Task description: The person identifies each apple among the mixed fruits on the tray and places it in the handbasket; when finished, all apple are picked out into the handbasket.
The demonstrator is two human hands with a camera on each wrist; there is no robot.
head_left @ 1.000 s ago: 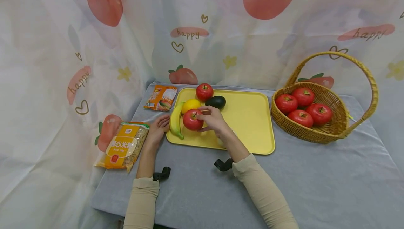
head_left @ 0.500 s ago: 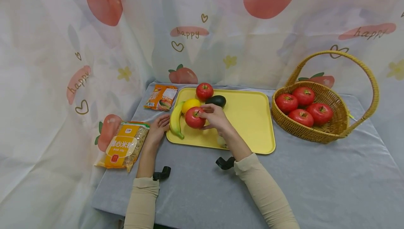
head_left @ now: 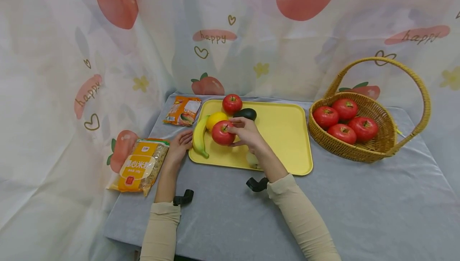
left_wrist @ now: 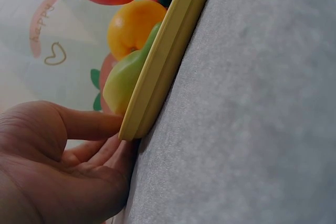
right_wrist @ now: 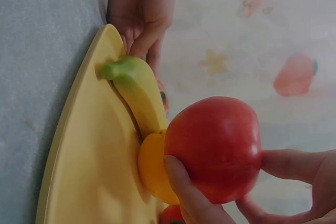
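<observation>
My right hand [head_left: 248, 134] pinches a red apple [head_left: 221, 133] between thumb and fingers, held up over the left part of a yellow tray [head_left: 284, 133]. In the right wrist view the apple [right_wrist: 215, 148] stands clear of the tray floor. At the tray's left end my left hand [head_left: 178, 149] grips the rim, thumb on top and fingers below, as the left wrist view shows. Close by that hand lies a banana [head_left: 199, 137]. Beyond the held apple are a yellow-orange round fruit [head_left: 215, 120], another red apple [head_left: 232, 103] and a dark green oval fruit [head_left: 246, 114].
A wicker basket [head_left: 334, 147] with a tall handle holds several red apples at the right. Left of the tray lie an orange snack packet [head_left: 182, 111] and a yellow grain bag [head_left: 140, 165]. Something pale [head_left: 252, 160] shows partly behind my right wrist. A printed curtain backs the table.
My right hand has carried the apple slightly to the right and away from me, leaving a wider gap to the banana. The left hand stays at the tray's rim.
</observation>
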